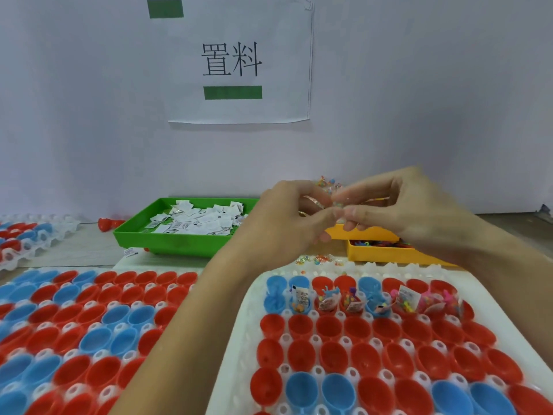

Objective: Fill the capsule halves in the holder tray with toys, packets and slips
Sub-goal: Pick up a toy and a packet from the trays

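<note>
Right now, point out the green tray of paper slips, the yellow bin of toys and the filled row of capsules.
green tray (pixel 179 244): head view, front wall.
yellow bin (pixel 386 254): head view, front wall.
filled row of capsules (pixel 353 301): head view, middle capsule's packet.

The holder tray (pixel 257 324) lies nearest on the right, a second tray (pixel 89 324) to its left. Behind them sit a bin of slips (pixel 179 244) and, to its right, bins of toys (pixel 380 253). Both hands (pixel 344 217) meet above the bins.

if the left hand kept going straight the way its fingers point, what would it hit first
The left hand points right, fingertips already meeting the right hand over a small clear packet pinched between them. So it would likely meet the right hand's fingers first, though depth is unclear.
</note>
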